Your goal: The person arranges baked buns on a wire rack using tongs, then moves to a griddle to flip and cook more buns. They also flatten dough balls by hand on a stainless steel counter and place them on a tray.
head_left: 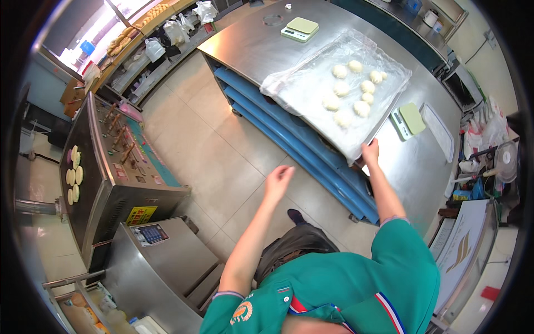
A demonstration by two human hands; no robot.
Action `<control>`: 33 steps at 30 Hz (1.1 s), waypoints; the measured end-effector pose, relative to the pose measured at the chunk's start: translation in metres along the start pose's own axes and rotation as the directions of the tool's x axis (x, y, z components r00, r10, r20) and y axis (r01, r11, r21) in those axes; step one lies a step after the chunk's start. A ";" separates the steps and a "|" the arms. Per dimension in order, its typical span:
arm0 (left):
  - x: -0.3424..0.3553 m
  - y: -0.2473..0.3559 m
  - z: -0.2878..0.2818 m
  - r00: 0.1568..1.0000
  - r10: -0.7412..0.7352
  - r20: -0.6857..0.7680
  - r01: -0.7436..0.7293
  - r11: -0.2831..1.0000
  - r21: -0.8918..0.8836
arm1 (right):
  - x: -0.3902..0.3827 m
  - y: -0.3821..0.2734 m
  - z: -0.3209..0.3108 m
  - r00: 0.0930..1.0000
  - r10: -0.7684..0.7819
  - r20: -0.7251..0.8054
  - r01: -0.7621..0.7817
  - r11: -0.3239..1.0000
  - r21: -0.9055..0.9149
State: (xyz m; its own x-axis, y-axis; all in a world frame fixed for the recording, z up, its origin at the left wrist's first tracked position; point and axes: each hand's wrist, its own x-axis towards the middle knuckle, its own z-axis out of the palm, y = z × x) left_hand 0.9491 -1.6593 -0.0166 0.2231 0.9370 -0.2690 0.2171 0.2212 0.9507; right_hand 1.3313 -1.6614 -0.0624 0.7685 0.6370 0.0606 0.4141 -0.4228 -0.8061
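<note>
A pale green scale [408, 121] sits just beside the right side of my film-covered tray [308, 80], and past it lies a flat white tray [438, 132]. A second scale [301, 29] stands beyond the tray's far left corner, near a clear round dish [272, 20]. All of these rest on the steel tabletop [239, 42], with blue shelves [295, 136] stacked beneath its front edge. The scale on the right is the nearest obstacle on that side. Off to my left, pale flat rounds [79, 175] lie on a dark hot-plate unit [89, 195], with a steel cabinet [172, 250] nearer me; farther off, bread [119, 42] lines a shelf by some plastic bags [177, 32].

The tray lies ahead and to my right, its near corner at the tabletop's front edge, a loose cluster of round dough balls [341, 88] toward its right half. Whether the film runs over or under them, I can't tell.

My right arm reaches forward, slightly bent, its grip [370, 152] clasped on that near corner. My left forearm angles up and inward over the floor [214, 153]; that grip [280, 179] is released, fingers loosely bent, well apart from the tray.
</note>
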 end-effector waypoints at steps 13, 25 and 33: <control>0.017 -0.009 0.015 0.889 -0.346 -0.299 0.171 0.858 -0.484 | 0.041 0.010 -0.057 0.609 0.282 0.742 -0.678 0.671 0.301; -0.434 -0.084 -0.242 0.492 -0.518 -0.700 -0.077 0.775 -0.628 | -0.278 -0.147 0.121 0.072 0.154 0.985 -0.626 0.776 -0.076; -0.656 -0.148 -0.244 0.112 -0.728 -0.676 -0.360 0.604 -0.711 | -0.570 -0.296 0.218 -0.265 0.038 0.963 -0.213 0.972 -0.097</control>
State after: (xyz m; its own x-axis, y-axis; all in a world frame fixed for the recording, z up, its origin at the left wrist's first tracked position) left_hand 0.5384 -2.2411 0.0565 -0.7757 0.1267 -0.6183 -0.6244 -0.0118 0.7810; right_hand 0.6641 -1.7589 0.0130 -0.6578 0.4359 -0.6142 0.2861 -0.6097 -0.7392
